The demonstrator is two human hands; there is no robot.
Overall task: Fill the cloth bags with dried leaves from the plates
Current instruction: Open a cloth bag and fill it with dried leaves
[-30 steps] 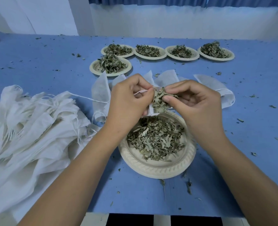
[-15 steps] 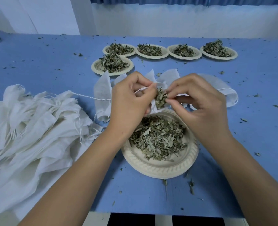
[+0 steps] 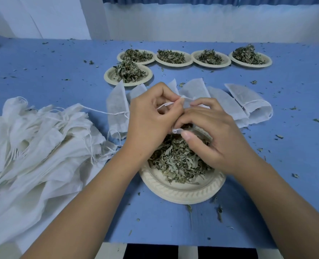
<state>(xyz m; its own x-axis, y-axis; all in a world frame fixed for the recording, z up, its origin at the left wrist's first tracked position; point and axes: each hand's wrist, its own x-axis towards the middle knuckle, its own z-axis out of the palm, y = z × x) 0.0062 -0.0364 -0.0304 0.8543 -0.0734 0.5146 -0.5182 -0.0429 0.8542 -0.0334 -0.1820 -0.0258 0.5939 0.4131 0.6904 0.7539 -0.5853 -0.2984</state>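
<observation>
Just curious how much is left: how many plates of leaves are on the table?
6: four in a row at the back, one just in front at left, one under the hands.

The right hand (image 3: 216, 139) is pushing down closer against the left hand (image 3: 151, 124), its fingers now curling into the cloth bag (image 3: 177, 130). The clump of dried leaves it was pinching is no longer showing between the fingers.

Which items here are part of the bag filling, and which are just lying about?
In use: left hand, right hand, bag between them, near plate of leaves, five far plates, empty bags.
Lying about: leaf crumbs, table.
</observation>
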